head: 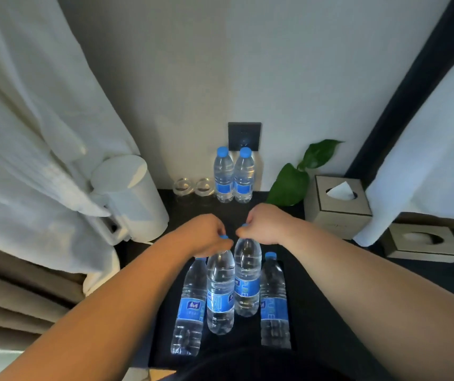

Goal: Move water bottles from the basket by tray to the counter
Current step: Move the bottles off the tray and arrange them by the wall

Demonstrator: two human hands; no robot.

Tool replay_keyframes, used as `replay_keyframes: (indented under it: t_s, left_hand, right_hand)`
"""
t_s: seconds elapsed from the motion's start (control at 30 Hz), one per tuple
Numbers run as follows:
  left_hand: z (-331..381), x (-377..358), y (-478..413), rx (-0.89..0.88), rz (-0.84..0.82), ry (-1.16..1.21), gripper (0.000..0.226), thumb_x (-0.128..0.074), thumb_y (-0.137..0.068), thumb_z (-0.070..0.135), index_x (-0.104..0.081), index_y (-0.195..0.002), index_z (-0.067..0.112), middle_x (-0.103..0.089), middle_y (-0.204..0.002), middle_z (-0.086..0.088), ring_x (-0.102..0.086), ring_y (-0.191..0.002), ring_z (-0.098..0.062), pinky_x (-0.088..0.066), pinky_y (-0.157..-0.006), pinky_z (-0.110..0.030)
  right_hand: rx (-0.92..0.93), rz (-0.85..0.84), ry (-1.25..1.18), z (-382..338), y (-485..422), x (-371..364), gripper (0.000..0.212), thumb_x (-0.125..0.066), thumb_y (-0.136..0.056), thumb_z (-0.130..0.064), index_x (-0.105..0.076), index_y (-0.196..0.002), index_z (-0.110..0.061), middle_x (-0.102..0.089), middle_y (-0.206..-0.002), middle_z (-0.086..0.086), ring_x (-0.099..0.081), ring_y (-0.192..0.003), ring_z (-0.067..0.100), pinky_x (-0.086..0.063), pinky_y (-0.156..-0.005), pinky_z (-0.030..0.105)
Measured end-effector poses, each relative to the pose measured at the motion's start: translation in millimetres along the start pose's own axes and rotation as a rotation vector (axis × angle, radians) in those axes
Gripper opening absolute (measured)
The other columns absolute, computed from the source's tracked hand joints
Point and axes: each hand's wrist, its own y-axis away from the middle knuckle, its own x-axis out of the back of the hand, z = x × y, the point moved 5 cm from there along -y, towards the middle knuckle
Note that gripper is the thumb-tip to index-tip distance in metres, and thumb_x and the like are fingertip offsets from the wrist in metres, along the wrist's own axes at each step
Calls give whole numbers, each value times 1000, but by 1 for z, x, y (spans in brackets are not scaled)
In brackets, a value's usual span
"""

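As hands [206, 235] [264, 225] pinch caps [224, 237] — bottles [220, 292] [247, 284] hang (seemingly) beneath.

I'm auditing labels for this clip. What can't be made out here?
Head view only:
1. Caps of the left gripped bottle and right gripped bottle: mostly covered by the left hand and right hand.
2. Basket: nowhere in frame.
3. Tray near edge: hidden by a dark shape at the bottom edge.
4. Bottle label print: too small, blurred.

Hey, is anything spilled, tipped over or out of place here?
Nothing stands out. All bottles are upright: the pair at the wall, two on the tray, one in the left hand, one in the right hand. No spills.
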Motion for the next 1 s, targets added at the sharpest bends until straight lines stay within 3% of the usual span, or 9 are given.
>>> replay_keyframes:
  t_s: [0.17,0.3,0.43,0.57,0.7,0.83,1.0]
  left_hand:
    - [8,31,3,-54,153,46,21,-75,-84,46,-69,-84,26,-66,-77,6,-62,-70,-11,-45,-59,-30]
    - [16,54,5,-75,283,55,20,-75,-85,42,-66,-85,25,-63,-77,8,-59,-68,-7,-38,-55,-27]
    - [23,72,0,-88,352,78,18,-76,-83,39,-67,-90,24,-64,-82,6,-60,-73,-9,-45,-58,-29]
    - [26,78,-9,-119,361,-1,24,-71,-87,39,-65,-107,25,-67,-98,2,-62,-87,-20,-54,-75,-38]
    - [24,84,-25,-103,408,-79,22,-64,-93,40,-59,-110,27,-65,-102,1,-59,-87,-20,-48,-70,-35]
    - [23,91,-42,-84,432,-102,22,-64,-94,40,-59,-111,28,-63,-98,1,-57,-84,-18,-43,-65,-33]
    - [18,99,-62,-76,434,-117,18,-62,-93,40,-58,-104,27,-61,-92,4,-57,-82,-18,-41,-62,-33]
  right_hand:
    - [43,174,-2,-8,7,28,36,-73,-81,-44,-69,-92,-10,-68,-83,5,-66,-74,20,-53,-65,36]
    - [64,340,-31,-13,9,54,35,-76,-75,-44,-71,-93,-14,-71,-86,5,-69,-77,19,-58,-69,39]
    - [98,427,16,-17,6,75,30,-75,-76,-46,-67,-90,-21,-64,-83,-4,-60,-70,10,-52,-62,32]
    - [106,472,5,-16,-3,85,24,-74,-78,-45,-57,-80,-28,-61,-79,-7,-57,-67,9,-39,-51,29]
    - [74,502,-38,-7,-14,87,23,-71,-83,-45,-59,-91,-27,-61,-84,-7,-59,-73,12,-41,-55,30]
    - [2,520,-89,3,-28,91,20,-66,-81,-46,-55,-85,-30,-62,-80,-7,-59,-69,11,-36,-52,29]
    - [-54,503,-149,15,-52,98,25,-65,-83,-48,-57,-82,-25,-64,-75,-3,-62,-65,15,-42,-51,30]
